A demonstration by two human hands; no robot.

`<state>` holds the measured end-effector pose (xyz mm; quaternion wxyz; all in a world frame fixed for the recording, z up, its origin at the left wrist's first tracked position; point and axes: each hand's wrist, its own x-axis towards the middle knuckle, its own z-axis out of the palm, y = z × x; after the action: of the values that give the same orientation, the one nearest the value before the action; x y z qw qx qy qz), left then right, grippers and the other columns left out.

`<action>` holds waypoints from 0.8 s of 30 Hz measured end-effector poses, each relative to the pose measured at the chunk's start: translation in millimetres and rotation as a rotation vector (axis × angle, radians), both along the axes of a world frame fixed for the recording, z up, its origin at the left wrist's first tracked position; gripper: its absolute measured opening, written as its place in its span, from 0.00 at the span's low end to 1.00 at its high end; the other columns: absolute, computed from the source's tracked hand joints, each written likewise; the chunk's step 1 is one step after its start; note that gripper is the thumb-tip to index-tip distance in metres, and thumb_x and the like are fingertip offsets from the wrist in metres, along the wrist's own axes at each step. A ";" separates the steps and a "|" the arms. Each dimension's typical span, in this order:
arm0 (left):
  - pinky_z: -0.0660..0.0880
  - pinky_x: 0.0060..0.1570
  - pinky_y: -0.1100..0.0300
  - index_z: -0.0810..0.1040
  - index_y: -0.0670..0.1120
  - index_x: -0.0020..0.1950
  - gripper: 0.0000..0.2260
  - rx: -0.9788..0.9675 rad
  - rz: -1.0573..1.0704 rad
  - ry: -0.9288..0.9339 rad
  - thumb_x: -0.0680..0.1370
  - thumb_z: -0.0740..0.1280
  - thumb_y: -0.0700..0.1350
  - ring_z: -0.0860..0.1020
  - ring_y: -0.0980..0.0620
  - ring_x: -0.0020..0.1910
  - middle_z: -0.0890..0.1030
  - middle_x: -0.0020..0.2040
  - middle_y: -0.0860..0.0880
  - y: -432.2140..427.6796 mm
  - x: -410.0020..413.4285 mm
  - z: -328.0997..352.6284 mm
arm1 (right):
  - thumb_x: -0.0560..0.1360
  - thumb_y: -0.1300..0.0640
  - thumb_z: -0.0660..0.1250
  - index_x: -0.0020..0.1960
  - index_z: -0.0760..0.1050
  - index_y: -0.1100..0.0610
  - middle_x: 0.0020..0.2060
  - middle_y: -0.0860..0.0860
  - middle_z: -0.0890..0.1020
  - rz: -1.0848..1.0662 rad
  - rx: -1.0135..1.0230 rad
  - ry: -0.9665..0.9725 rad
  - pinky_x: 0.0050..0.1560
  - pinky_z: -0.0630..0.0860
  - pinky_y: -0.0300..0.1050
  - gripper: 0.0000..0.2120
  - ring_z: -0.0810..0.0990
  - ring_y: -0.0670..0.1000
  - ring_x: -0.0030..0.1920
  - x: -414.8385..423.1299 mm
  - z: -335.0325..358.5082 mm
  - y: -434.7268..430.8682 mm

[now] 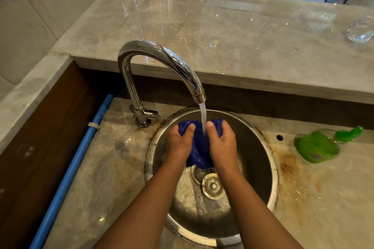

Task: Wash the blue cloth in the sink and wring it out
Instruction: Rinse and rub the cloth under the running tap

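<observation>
The blue cloth (199, 148) is bunched up over the round steel sink (261, 159), wet and dark. My left hand (180, 143) grips its left side and my right hand (222, 145) grips its right side, thumbs on top. A stream of water (203, 117) runs from the chrome tap (162, 58) onto the cloth between my thumbs. Below the cloth, the drain strainer (212, 186) lies tilted beside the drain opening.
A green soap bottle (319, 145) lies on its side on the stained counter right of the sink. A blue pipe (77, 166) runs along the left. On the raised marble ledge behind stands a clear glass (361, 30) at the far right.
</observation>
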<state>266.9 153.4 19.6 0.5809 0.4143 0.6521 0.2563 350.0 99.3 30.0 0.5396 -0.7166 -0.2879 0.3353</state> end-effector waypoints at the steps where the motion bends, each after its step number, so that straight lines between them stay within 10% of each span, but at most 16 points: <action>1: 0.79 0.46 0.53 0.75 0.48 0.64 0.15 -0.041 0.026 -0.056 0.81 0.64 0.54 0.82 0.48 0.49 0.82 0.55 0.46 -2.7 6.0 1.3 | 0.81 0.51 0.64 0.46 0.74 0.56 0.37 0.53 0.79 0.022 0.014 -0.048 0.39 0.77 0.46 0.09 0.78 0.49 0.35 -8.7 0.5 0.1; 10: 0.79 0.59 0.44 0.75 0.51 0.66 0.14 -0.144 -0.065 -0.459 0.81 0.67 0.45 0.83 0.45 0.55 0.83 0.57 0.45 -24.8 10.1 5.7 | 0.83 0.50 0.61 0.49 0.75 0.56 0.41 0.52 0.81 -0.049 -0.251 -0.040 0.44 0.77 0.50 0.10 0.80 0.53 0.43 13.5 -41.1 10.4; 16: 0.83 0.50 0.44 0.74 0.49 0.68 0.18 -0.237 0.124 -0.259 0.79 0.69 0.50 0.83 0.43 0.53 0.82 0.58 0.43 -3.8 7.5 -2.4 | 0.82 0.52 0.63 0.47 0.74 0.56 0.39 0.53 0.79 -0.141 -0.101 0.083 0.41 0.78 0.49 0.09 0.79 0.51 0.38 14.0 -16.3 -1.6; 21: 0.74 0.33 0.59 0.79 0.48 0.46 0.11 -0.287 0.012 -0.252 0.84 0.60 0.49 0.79 0.50 0.37 0.80 0.39 0.47 -11.1 15.0 13.3 | 0.82 0.49 0.61 0.49 0.74 0.52 0.38 0.47 0.80 0.039 -0.065 -0.167 0.39 0.76 0.43 0.07 0.78 0.45 0.37 -19.6 -5.0 -1.9; 24: 0.81 0.47 0.50 0.79 0.50 0.56 0.10 -0.232 0.018 -0.299 0.84 0.59 0.51 0.82 0.47 0.45 0.82 0.46 0.46 -16.6 15.3 9.7 | 0.83 0.49 0.59 0.48 0.74 0.53 0.38 0.49 0.80 0.040 -0.155 -0.199 0.38 0.77 0.47 0.10 0.80 0.49 0.38 -11.8 -16.1 8.9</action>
<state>282.2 136.8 29.3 0.7129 0.2959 0.5874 0.2435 338.2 108.3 14.0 0.4446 -0.7801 -0.3274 0.2943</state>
